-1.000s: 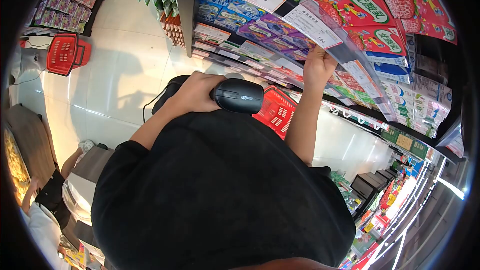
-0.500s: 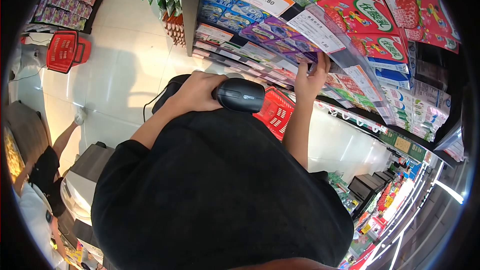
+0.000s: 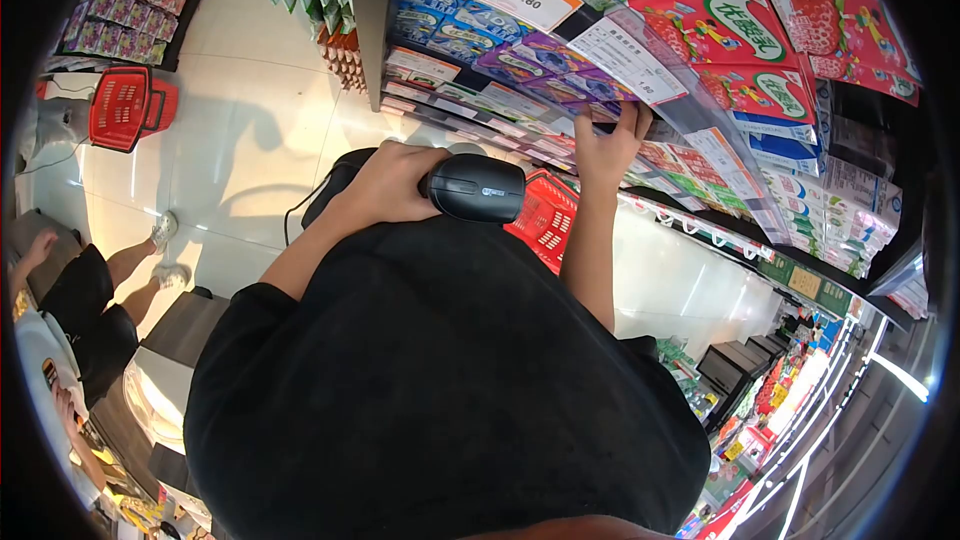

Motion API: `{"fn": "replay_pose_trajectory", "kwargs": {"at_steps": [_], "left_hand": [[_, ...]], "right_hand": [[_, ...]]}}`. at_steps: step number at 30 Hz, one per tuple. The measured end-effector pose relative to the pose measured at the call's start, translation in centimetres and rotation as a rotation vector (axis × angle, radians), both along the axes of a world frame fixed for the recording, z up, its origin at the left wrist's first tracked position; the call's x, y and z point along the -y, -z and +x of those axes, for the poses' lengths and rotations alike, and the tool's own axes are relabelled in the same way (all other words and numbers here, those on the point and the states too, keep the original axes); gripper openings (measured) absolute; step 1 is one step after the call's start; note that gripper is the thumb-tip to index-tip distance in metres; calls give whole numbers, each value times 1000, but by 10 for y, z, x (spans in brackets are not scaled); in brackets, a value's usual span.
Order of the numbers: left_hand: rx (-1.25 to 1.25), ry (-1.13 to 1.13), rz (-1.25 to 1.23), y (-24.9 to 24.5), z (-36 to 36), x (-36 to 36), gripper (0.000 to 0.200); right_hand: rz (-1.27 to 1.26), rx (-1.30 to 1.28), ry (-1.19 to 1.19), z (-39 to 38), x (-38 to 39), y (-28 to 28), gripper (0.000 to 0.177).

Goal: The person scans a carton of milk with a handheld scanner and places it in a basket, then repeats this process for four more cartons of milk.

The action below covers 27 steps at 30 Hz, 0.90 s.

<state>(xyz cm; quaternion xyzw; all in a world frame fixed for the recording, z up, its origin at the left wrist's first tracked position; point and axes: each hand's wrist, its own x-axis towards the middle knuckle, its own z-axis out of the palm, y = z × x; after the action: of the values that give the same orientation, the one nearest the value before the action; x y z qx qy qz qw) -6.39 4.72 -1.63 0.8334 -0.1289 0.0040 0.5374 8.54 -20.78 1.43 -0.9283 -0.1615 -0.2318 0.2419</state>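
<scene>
Head-cam view looking down over a person in a black T-shirt in a shop aisle. Left hand is clenched round the handle of a black barcode scanner, held at chest height w/ its head pointing toward the shelves; a cable hangs from it. Right hand is raised to the shelf front, fingers curled against the purple packs just below a white price label; can't tell whether it grips a pack or only touches. Blue packs sit left of the purple ones, red packs to the right. A red basket shows btwn the arms, below the shelf. Another red basket stands on the pale floor far left, near another person's legs.
</scene>
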Motion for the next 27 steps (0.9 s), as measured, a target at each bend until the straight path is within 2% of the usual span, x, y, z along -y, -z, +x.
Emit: {"fn": "replay_pose_trajectory", "kwargs": {"at_steps": [9, 12, 14, 24, 27], "left_hand": [[-4, 8, -17, -6, 3, 0, 48], [2, -3, -10, -5, 2, -1, 48], [6, -11, -3, -5, 2, -1, 48], [-21, 22, 15, -7, 9, 0, 47], [-21, 21, 16, -5, 12, -1, 46]], "right_hand": [[53, 14, 12, 3, -1, 2, 56], [53, -95, 40, 3, 10, 5, 61], [-8, 31, 65, 3, 9, 5, 53], [47, 52, 94, -20, 6, 7, 47], [68, -37, 133, -33, 6, -1, 56]]}}
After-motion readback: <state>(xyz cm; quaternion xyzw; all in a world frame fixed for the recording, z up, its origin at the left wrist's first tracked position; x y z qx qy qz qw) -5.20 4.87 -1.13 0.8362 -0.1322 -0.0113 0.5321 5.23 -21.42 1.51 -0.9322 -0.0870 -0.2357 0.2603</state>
